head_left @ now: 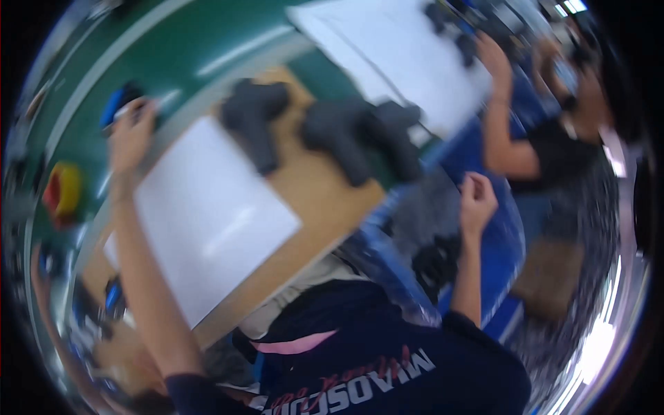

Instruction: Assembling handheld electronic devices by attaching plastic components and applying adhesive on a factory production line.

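a blurred item (112,109), bright blue at left, black at right.

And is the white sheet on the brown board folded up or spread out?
Spread out: the white sheet lies flat on the brown board, its broad face and straight edges showing.
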A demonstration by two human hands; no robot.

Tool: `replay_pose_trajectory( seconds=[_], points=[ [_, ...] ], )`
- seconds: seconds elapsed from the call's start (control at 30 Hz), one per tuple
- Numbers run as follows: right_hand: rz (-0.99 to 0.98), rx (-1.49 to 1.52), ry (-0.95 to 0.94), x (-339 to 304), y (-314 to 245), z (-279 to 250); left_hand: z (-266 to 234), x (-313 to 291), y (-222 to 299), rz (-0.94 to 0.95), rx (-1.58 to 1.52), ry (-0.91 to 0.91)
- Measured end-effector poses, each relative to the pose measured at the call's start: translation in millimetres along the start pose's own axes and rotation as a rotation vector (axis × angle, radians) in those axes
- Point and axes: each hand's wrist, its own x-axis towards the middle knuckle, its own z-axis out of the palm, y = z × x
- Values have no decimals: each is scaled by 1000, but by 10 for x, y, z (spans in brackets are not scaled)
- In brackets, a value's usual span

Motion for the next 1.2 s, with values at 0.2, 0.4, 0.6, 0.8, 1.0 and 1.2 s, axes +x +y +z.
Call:
replay_pose_trajectory(
  seconds=[0.2, 0.4, 0.6, 0.8, 1.0, 1.2],
  points=[
    [306, -484, -219, -580, 1393, -237, -151, 128, -93, 19, -247, 46],
    [318, -502, -886, -1027, 1950, -448, -683, -540, -87, 7, -277, 58],
    [147, -657, -968, -1490, 1470, -633, -424, -2150, 630, 115, -129, 89],
    [86, -509, -867, -1152, 1400, -481, -849, -2775, 834, -59, -24, -122],
    [241, -358, -1003, -67, 1049, -310, -999, -3247, 738, -108, -47, -421],
    [-78, 297, -1172, 851, -922, -400, -1144, -3604, 181, -99, -550, -18]
  ],
)
